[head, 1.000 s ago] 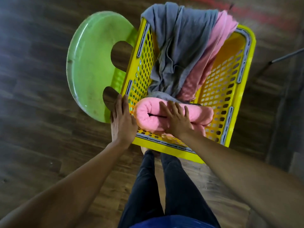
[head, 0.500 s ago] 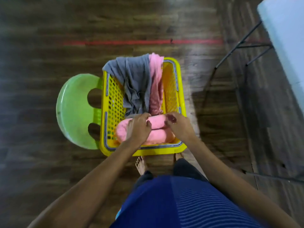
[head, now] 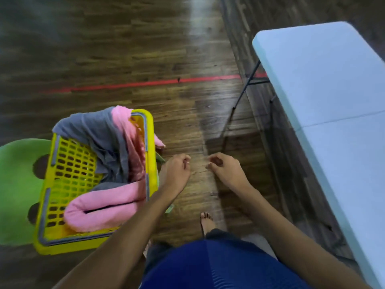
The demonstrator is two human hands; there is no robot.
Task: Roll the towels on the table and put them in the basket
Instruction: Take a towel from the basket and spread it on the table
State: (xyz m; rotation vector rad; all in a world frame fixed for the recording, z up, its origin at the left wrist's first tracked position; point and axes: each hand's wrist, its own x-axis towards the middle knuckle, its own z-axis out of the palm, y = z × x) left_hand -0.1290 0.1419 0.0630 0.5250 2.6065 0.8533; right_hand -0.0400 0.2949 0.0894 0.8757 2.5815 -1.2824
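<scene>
**Hands.** Both hang over the dark wood-plank floor, in the gap between basket and table. The left hand is just beside the basket's right rim. The right hand is a little apart from it, on the table side. The fingers of each are loosely curled and neither holds anything. Judgement: the hands are between steps, clear of the basket and free for the next towel.

**Container.** A yellow perforated plastic basket rests partly on a round green plastic stool. The stool appears to be there to raise the basket nearer the hands.

**Contents.**
- The rolled pink terry towel — the task's item — lies across the near end of the basket, low against the front wall. It is bent double on itself and the roll looks intact.
- A loose grey cloth and a loose pink cloth are draped over the far rim and trail down inside. A corner of the pink one hangs outside on the right. Neither is rolled.

**Table.** A white plastic folding table stands to the right, well apart from the basket. Its far end is out of frame.

**Assessment.** One roll is delivered. The two draped cloths suggest work remains — they would have to go to the table for rolling.
</scene>
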